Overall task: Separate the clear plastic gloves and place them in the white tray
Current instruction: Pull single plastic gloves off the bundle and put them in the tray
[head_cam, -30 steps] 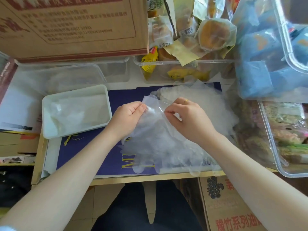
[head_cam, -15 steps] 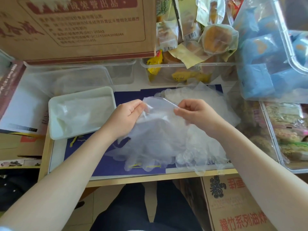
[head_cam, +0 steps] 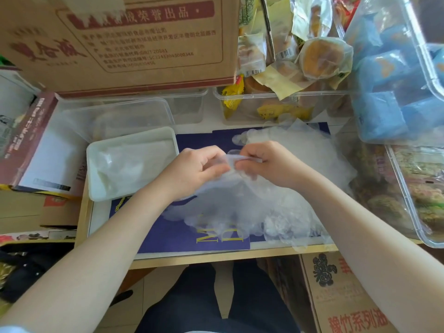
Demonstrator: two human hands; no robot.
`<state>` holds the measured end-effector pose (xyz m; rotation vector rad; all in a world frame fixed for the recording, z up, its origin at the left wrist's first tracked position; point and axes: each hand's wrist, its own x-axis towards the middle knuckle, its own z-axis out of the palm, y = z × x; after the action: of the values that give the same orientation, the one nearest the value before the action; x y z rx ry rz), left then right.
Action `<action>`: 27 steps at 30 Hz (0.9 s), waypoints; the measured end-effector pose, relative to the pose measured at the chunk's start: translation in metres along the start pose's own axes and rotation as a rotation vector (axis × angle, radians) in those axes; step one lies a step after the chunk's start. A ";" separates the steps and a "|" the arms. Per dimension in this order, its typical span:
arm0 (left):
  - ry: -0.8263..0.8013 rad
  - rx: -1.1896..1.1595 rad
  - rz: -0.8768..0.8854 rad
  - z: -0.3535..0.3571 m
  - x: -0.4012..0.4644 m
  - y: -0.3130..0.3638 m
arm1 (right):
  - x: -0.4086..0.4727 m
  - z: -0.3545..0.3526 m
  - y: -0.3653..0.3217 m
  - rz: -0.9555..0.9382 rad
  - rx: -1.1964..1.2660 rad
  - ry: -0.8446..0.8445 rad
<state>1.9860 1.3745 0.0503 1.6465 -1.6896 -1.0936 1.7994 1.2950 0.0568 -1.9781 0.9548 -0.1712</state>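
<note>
left hand (head_cam: 199, 168) pinches clear plastic gloves (head_cam: 240, 207) edge | right hand (head_cam: 269, 164) pinches same edge, fingertips nearly touching

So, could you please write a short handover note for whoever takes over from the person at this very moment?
Left hand: pinches the cuff edge of the clear plastic gloves.
Right hand: pinches the same cuff edge, close beside the left.
Gloves: a stuck-together bunch held over the blue mat; a further loose pile lies behind the hands.
White tray: left of the hands, already holding some clear plastic.
Done: some gloves appear to be in the tray.
Left: peel one glove free, lay it in the tray, repeat for the rest.
</note>
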 end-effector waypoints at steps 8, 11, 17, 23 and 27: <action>-0.232 0.233 -0.344 -0.013 -0.017 -0.036 | -0.005 -0.003 0.019 0.130 -0.016 0.023; -0.237 0.252 -0.338 -0.007 -0.010 -0.029 | -0.005 0.004 0.018 0.104 -0.032 0.019; 0.043 0.102 -0.130 0.027 0.013 0.005 | -0.004 0.005 0.014 0.046 0.006 0.003; 0.303 -0.322 -0.282 0.032 0.016 -0.003 | -0.021 -0.019 0.034 0.269 0.489 -0.033; 0.212 -0.555 -0.554 0.043 0.017 -0.013 | -0.026 -0.017 0.069 0.422 0.737 -0.014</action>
<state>1.9561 1.3665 0.0139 1.7972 -0.7038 -1.4150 1.7354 1.2807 0.0193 -1.0833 1.0815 -0.2287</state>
